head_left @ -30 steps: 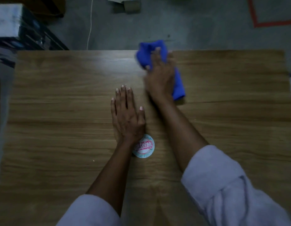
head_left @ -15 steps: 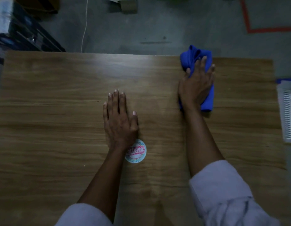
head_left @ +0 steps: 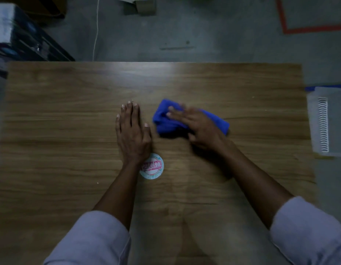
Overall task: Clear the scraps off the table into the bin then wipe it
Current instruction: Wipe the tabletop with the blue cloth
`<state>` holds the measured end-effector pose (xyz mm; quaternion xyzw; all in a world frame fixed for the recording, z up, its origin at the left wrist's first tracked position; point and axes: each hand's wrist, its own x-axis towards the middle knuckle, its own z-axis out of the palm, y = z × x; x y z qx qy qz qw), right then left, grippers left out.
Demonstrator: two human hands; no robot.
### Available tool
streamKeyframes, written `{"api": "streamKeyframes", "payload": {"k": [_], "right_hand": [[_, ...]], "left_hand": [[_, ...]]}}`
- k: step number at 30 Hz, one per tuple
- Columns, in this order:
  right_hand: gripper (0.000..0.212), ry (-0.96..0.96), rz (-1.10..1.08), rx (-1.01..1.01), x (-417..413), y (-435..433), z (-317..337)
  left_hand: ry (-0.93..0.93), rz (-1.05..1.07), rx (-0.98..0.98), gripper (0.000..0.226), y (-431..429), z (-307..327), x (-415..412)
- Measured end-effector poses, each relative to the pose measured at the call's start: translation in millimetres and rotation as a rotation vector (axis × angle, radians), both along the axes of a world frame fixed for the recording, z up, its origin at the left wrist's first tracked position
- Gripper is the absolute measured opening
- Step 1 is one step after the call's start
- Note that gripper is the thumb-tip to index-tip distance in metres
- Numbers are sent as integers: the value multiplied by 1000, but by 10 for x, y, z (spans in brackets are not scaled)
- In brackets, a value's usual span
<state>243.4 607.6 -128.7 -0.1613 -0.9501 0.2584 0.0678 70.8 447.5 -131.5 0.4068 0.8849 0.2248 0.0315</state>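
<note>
The bench (head_left: 51, 115) is smooth brown wood-grain with a soft sheen along its far edge. On it the blue cloth (head_left: 162, 125) looks soft, fuzzy and matt, the round sticker (head_left: 153, 169) like smooth printed paper; the sleeves (head_left: 93, 240) are pale matt fabric. The floor (head_left: 223, 31) beyond is dull grey, concrete-like, and the white bin (head_left: 336, 121) at the right looks like matt plastic with a slotted panel.

Left hand (head_left: 132, 134) and right hand (head_left: 200, 127) lie flat, fingers straight
</note>
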Motion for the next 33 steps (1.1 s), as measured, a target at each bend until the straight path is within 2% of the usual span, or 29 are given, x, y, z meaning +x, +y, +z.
{"api": "streamKeyframes", "payload": {"k": [4,6,11,15,17,20,23,26,29,31,33], "right_hand": [[61,-71,-666,102,123,570,-42],[58,-115,-733,103,-174,689,-7],[59,-14,-449,94,-531,333,-78],[70,1,22,-9,31,-383,15],[76,-45,140,-27,342,-363,28],[76,-60,-102,-38,436,51,36],[61,-30,-354,11,70,408,38],[55,-52,-497,43,-320,404,64],[58,7,-410,27,-292,15,41],[67,41,-223,-23,-61,-495,33],[67,31,-2,-116,267,-1040,75]], "left_hand": [[15,14,17,65,2,-50,6],[29,14,22,64,1,-58,-2],[3,9,60,63,-11,-49,7],[-120,8,170,59,-54,-20,-14],[-169,26,207,57,-63,-25,-20],[-166,31,244,55,-62,-65,-23],[-148,21,253,55,-69,-132,-32],[-153,24,248,56,-85,-157,-51],[-204,3,275,55,-124,-143,-25],[-256,2,302,54,-168,-97,-14],[-317,6,304,54,-226,-30,-8]]}}
